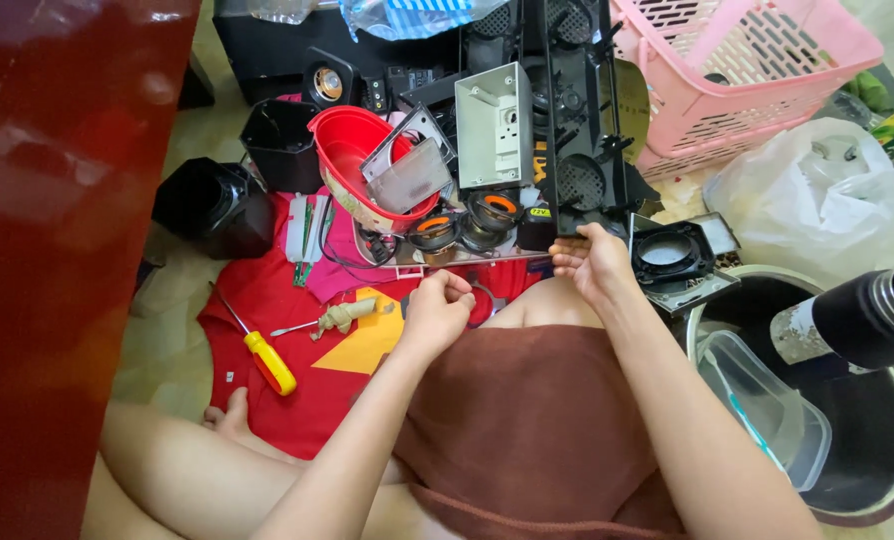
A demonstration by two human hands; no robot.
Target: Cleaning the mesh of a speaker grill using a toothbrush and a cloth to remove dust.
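The panel (pixel 472 255) is a flat, thin strip with a grey edge, lying across the scene just beyond the person's knee. Two round speakers (pixel 464 222) with orange rings and dark cones sit on it, with a small black block at its right end. The right hand (pixel 592 262) pinches the panel's right edge, grip clenched on it. The left hand (pixel 437 308) is curled at the near edge by a wire loop; I cannot tell whether its grip is grasping anything.

Far of the panel, a red bowl (pixel 352 160), a grey box (pixel 495 125) and a black frame (pixel 577 120) crowd close. A black square part (pixel 672 258) lies just right. On the red cloth (pixel 267 300) to the left lies a yellow screwdriver (pixel 267 358), with open room around it.
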